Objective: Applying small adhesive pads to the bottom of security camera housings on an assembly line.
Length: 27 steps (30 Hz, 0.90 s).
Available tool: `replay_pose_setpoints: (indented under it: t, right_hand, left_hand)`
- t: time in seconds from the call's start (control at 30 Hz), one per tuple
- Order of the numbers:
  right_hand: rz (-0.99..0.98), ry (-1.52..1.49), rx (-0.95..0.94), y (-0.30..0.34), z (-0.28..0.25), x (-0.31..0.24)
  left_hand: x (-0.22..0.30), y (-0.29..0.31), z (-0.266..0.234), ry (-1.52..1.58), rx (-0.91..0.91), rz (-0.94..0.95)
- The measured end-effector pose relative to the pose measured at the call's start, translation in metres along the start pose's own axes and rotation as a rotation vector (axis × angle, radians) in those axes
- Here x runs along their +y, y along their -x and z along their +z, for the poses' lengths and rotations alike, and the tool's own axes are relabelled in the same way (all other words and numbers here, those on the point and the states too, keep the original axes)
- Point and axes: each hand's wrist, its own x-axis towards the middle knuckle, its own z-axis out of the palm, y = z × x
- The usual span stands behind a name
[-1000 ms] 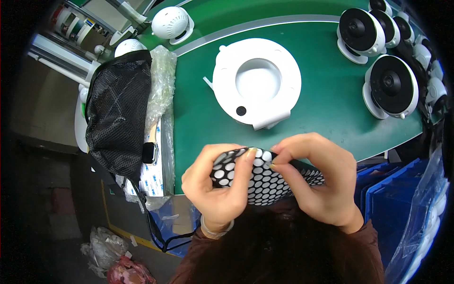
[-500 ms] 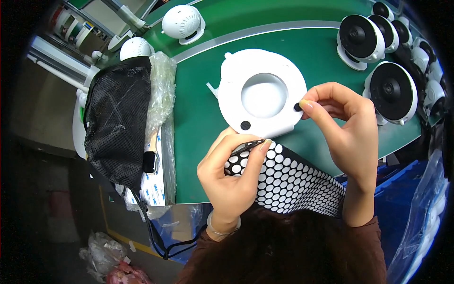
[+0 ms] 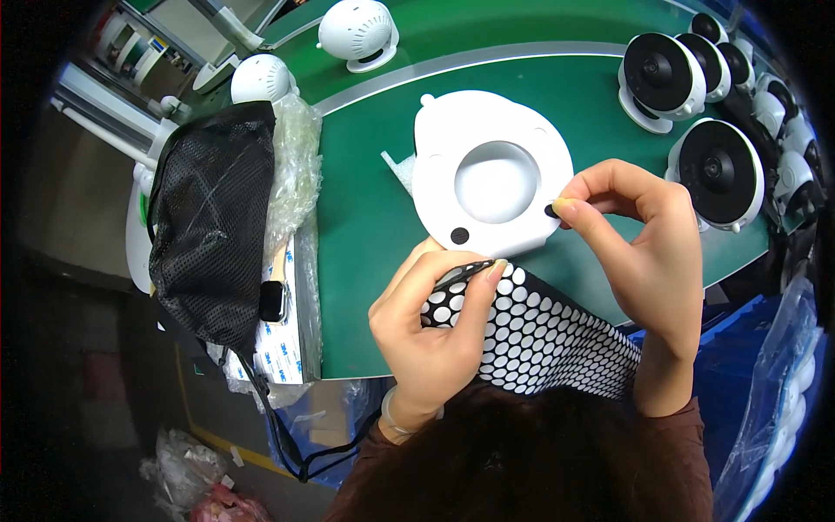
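A white round device base (image 3: 437, 187) with a wide circular recess lies on the green table. One black round pad (image 3: 459, 235) sits on its near rim. My right hand (image 3: 652, 252) pinches another black round pad (image 3: 551, 210) between thumb and index finger, right at the base's right rim; whether the pad is pressed down is hidden by the fingertips. Below the base, my left hand (image 3: 426, 335) is closed on a black sheet of round white-backed pads (image 3: 557, 339). The sheet's far edge is folded over at the thumb and hangs toward me.
Several white devices with black round fronts (image 3: 718, 165) stand at the right. White vented units (image 3: 358, 33) are at the far left. A black mesh bag (image 3: 217, 217), bubble wrap (image 3: 296, 174) and a smartwatch (image 3: 273, 301) lie along the left table edge. Blue crates (image 3: 739, 348) stand at lower right.
The white base appears slightly farther right and lower, while the view itself has shifted a little. Both hands keep their grips, the right one still with the pad at the rim.
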Motion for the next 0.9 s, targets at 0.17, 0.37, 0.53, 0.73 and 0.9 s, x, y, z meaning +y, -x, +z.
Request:
replay_pose_setpoints:
  t: [0.17,0.37,0.53,0.73,0.9]
  right_hand:
    - [0.067,-0.152,-0.047,-0.001,-0.004,-0.001]
    - [0.001,0.015,0.039,0.004,0.001,-0.002]
    - [-0.047,0.000,0.107,0.006,0.012,0.004]
    - [0.099,-0.317,0.060,-0.034,-0.021,0.033]
    - [-0.123,0.298,0.016,-0.149,-0.007,0.049]
  left_hand:
    - [0.003,0.001,0.000,-0.001,0.008,0.004]
    - [0.000,0.000,0.002,0.010,0.001,0.012]
    - [0.000,0.000,-0.005,-0.028,0.000,-0.002]
    - [0.004,-0.001,-0.002,-0.012,-0.035,-0.024]
    - [-0.004,0.001,-0.008,0.049,0.006,-0.040]
